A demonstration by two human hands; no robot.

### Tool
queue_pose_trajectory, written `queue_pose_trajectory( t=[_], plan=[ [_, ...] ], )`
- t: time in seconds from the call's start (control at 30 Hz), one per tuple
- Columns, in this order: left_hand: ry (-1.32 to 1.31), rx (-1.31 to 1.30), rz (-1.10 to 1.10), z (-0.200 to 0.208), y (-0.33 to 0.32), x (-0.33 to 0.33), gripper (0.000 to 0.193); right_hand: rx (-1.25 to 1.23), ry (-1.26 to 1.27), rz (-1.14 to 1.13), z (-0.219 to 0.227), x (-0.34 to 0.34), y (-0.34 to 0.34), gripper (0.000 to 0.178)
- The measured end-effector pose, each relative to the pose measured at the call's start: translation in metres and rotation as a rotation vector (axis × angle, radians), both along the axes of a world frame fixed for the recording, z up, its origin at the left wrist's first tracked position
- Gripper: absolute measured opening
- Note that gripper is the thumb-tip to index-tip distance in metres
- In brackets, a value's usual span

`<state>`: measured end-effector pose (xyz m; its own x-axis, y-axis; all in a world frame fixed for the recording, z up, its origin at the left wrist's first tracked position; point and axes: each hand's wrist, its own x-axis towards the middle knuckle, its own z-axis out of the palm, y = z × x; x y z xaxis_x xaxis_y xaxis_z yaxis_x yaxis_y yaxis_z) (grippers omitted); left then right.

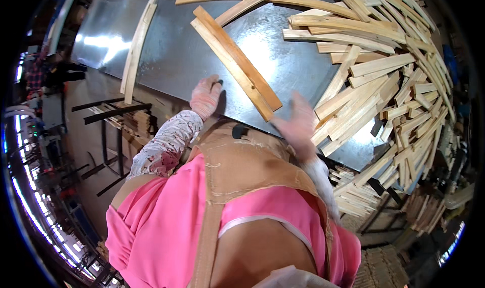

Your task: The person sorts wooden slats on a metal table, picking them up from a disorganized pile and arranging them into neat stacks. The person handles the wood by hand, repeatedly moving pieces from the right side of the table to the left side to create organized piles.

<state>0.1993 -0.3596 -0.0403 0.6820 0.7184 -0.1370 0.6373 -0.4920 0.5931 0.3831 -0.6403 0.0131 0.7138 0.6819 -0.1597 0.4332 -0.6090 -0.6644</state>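
Observation:
Two narrow wooden strips lie side by side on the metal tabletop [172,50], slanting toward my body: a darker orange-brown strip [237,56] and a paler strip [230,68] with a knot. My left hand [204,97], in a pinkish glove, rests at the table's near edge, left of the strips. Its fingers are curled together, with a small dark bit at their tips that I cannot identify. My right hand [298,126], blurred by motion, is beside the strips' near ends, thumb and fingers apart. Whether it touches the paler strip is unclear.
A large, loose heap of wooden strips [364,101] covers the table's right side. One pale strip [136,48] lies across the left, overhanging the near edge. Longer strips [252,5] lie at the back. A dark metal rack [113,116] with wood stands at the left.

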Motion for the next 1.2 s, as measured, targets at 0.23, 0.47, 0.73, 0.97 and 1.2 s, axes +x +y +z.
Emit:
queue_pose_trajectory(
  t=[0.23,0.47,0.73,0.97,1.2],
  plan=[
    [-0.103,-0.247,0.096,-0.013,0.086,-0.023,0.046,-0.172,-0.245,0.215,-0.06,-0.019,0.186,0.086],
    [-0.39,-1.201,0.46,-0.027,0.161,0.024,0.057,-0.073,0.358,0.049,-0.051,-0.02,0.319,0.059],
    [-0.378,-0.884,0.46,-0.023,0.214,0.045,0.066,-0.056,0.451,0.278,-0.058,0.004,0.368,0.053],
    [-0.72,-1.311,0.78,-0.014,0.273,0.049,0.044,-0.143,-0.735,0.544,-0.059,0.207,0.422,0.065],
    [-1.122,-1.548,0.527,0.017,0.299,0.02,0.063,-0.294,-0.675,0.184,-0.08,0.306,0.397,0.064]
  ],
)
